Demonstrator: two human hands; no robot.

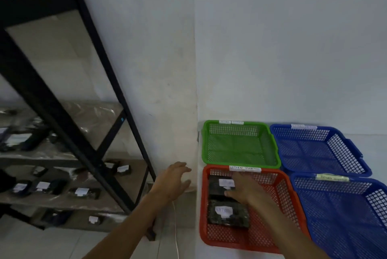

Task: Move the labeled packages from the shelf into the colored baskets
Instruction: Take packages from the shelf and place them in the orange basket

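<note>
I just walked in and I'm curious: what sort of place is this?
Probably a small stockroom or parcel sorting corner. A dark metal shelf holds small black labeled packages, and tagged baskets sit on the floor: green, red and two blue, against bare walls.

— Where did the packages lie?
— Two dark packages [227, 212] with white labels lay flat in the red basket [251, 237], one behind the other. More sat on the black shelf [69, 202].
— And the rest?
— The green basket [240, 163] and two blue baskets [356, 166] stood alongside, touching.
</note>
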